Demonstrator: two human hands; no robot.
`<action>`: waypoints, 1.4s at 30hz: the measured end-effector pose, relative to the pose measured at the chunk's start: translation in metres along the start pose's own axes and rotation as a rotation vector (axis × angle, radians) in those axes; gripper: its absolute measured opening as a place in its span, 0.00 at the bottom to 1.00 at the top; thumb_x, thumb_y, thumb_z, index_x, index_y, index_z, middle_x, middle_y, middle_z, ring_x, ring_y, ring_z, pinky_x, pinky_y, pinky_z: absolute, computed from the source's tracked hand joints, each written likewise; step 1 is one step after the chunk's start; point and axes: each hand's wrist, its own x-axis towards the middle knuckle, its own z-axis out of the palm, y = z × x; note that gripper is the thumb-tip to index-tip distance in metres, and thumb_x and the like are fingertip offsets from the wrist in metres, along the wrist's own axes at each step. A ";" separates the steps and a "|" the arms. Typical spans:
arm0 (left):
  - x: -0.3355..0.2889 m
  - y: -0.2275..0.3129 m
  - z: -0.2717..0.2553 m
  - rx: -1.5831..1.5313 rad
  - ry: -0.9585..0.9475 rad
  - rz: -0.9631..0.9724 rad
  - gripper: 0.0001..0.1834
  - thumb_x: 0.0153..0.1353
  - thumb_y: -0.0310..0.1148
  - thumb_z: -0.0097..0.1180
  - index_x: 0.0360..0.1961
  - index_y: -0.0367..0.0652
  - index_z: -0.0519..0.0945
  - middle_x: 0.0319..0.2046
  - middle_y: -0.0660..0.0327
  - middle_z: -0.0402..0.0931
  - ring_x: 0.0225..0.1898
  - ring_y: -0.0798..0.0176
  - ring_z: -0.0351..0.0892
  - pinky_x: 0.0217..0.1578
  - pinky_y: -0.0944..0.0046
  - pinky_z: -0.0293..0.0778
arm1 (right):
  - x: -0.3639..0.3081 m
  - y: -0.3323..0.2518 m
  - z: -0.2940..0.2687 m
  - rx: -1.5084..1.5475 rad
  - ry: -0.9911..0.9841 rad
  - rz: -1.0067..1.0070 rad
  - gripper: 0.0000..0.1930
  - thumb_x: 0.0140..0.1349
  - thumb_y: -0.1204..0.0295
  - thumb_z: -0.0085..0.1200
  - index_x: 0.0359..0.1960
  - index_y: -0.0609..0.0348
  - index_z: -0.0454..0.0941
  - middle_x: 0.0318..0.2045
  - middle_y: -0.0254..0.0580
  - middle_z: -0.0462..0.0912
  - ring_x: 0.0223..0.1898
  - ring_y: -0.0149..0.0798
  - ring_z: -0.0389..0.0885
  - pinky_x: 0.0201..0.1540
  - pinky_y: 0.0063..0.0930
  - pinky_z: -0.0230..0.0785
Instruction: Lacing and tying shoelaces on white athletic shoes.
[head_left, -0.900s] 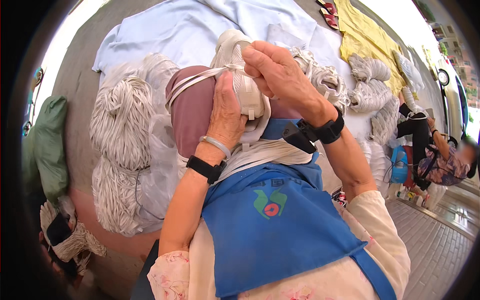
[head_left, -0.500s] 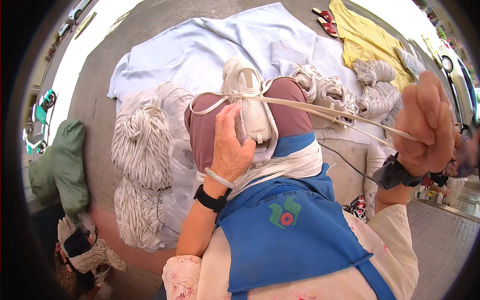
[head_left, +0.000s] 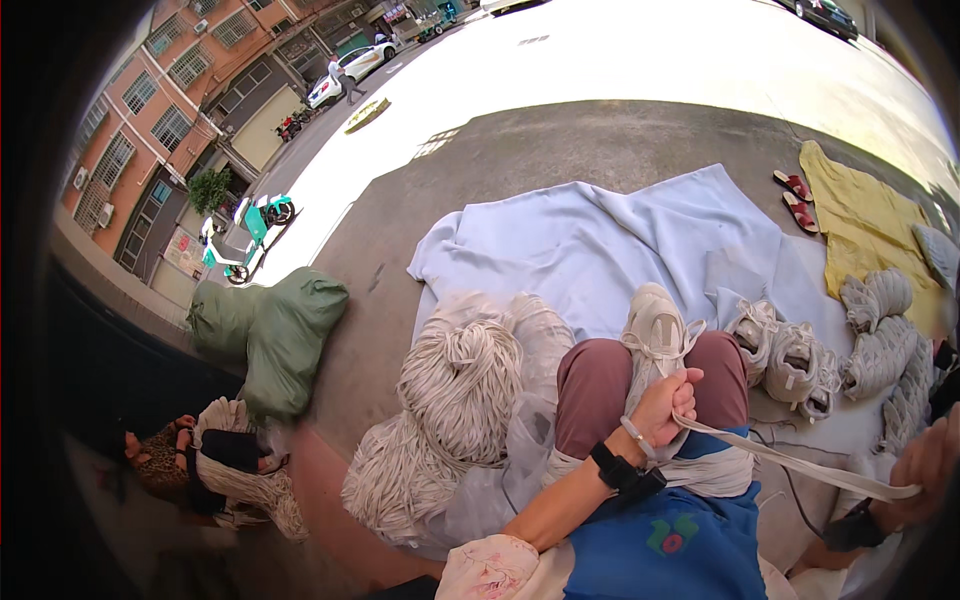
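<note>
A beige sneaker (head_left: 652, 318) rests between my knees, toe pointing away, with lace crossed over its upper. Next to its heel end, my left hand (head_left: 668, 408) is closed in a fist around a flat cream shoelace (head_left: 790, 462). That lace runs taut to the right, where my right hand (head_left: 922, 462) grips its other end near the picture's rim, partly blurred. Across my lap, above the blue apron (head_left: 640, 535), lies a bundle of loose white laces (head_left: 722, 474). My left hand hides part of the sneaker.
Big lace bundles (head_left: 460, 390) in clear plastic stand left of my knees. Sneakers (head_left: 790, 360) and wound shoe stacks (head_left: 880, 350) sit at right on a pale blue sheet (head_left: 600, 235). Green sacks (head_left: 290, 340) and another person (head_left: 165, 455) with laces are farther left.
My view has swung left and up. My left hand has gone from lying on the sneaker with fingers spread to a fist on the lace; my right hand still holds lace, now lower.
</note>
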 end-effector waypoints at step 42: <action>-0.068 0.037 -0.003 0.922 0.046 -0.191 0.25 0.72 0.49 0.40 0.42 0.34 0.76 0.27 0.56 0.79 0.28 0.65 0.81 0.35 0.67 0.80 | 0.017 0.249 0.004 -1.323 -0.661 0.569 0.05 0.57 0.77 0.48 0.31 0.69 0.71 0.19 0.52 0.70 0.25 0.49 0.79 0.26 0.38 0.70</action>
